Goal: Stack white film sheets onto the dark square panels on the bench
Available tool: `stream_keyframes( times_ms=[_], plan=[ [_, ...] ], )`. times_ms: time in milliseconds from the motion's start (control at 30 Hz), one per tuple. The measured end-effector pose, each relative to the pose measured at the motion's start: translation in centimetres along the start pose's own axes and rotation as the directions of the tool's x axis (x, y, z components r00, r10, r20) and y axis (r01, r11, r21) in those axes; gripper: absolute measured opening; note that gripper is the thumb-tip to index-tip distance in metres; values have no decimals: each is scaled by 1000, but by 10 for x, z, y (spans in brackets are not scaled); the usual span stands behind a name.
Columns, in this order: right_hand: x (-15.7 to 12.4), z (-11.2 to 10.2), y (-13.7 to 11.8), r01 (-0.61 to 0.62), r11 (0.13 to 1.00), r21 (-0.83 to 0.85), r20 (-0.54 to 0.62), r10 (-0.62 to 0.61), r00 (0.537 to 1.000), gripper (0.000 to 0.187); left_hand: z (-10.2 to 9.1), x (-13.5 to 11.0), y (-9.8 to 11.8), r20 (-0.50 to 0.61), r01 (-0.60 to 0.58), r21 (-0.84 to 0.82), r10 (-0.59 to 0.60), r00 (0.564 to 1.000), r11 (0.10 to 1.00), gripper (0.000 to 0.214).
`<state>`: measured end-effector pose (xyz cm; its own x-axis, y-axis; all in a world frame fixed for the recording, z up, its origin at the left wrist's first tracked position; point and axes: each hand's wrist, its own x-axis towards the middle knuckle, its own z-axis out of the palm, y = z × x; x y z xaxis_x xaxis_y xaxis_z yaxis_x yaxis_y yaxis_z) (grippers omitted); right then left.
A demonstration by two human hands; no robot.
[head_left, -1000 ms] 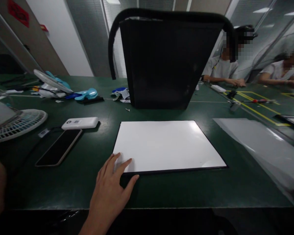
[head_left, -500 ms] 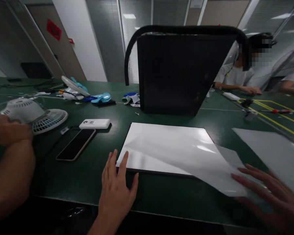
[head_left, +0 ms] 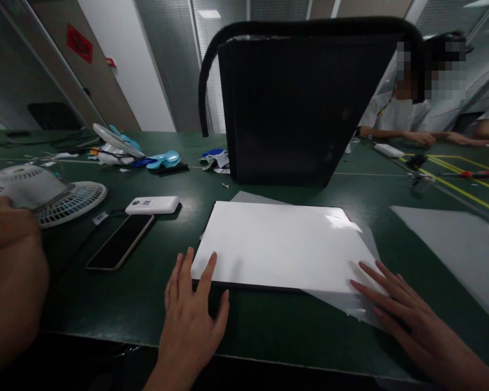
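A flat white panel (head_left: 277,244) with a thin dark rim lies on the green table. Corners of a translucent sheet (head_left: 342,309) stick out past its back, right and front edges, askew to the panel; where the two overlap, the sheet can hardly be told from the white. My left hand (head_left: 195,309) rests with fingers spread at the panel's front left corner. At the front right corner, my right hand (head_left: 403,309) lies with fingers stretched out, the fingertips on the panel and sheet. Neither hand grips anything.
Behind the panel stands a large black case (head_left: 297,114). To the left are a phone (head_left: 120,241), a white power bank (head_left: 152,205) and a fan (head_left: 73,203) with another person's hand (head_left: 8,228) on it. Another translucent sheet (head_left: 452,244) lies right; a co-worker (head_left: 395,117) sits behind.
The translucent sheet, lifted across the panel's right side before, now lies flat with corners out at the back and front. My right hand has moved left onto the corner; my left hand stays.
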<state>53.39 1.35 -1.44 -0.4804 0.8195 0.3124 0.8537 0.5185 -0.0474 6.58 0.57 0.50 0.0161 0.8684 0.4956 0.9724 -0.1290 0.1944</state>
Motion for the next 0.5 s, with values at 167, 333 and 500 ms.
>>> stream_keyframes(
  times_ms=[167,333,500],
  plan=[
    [-5,12,4,-185,983,10,-45,185,982,51,2,2,-3,48,-41,20,40,998,999,48],
    [-15,26,17,-357,933,53,-142,361,922,55,1,3,-1,96,-57,74,49,994,996,38],
    [-12,27,18,-276,959,66,-134,282,950,53,3,-2,-6,52,-61,130,54,997,990,39]
  ],
)
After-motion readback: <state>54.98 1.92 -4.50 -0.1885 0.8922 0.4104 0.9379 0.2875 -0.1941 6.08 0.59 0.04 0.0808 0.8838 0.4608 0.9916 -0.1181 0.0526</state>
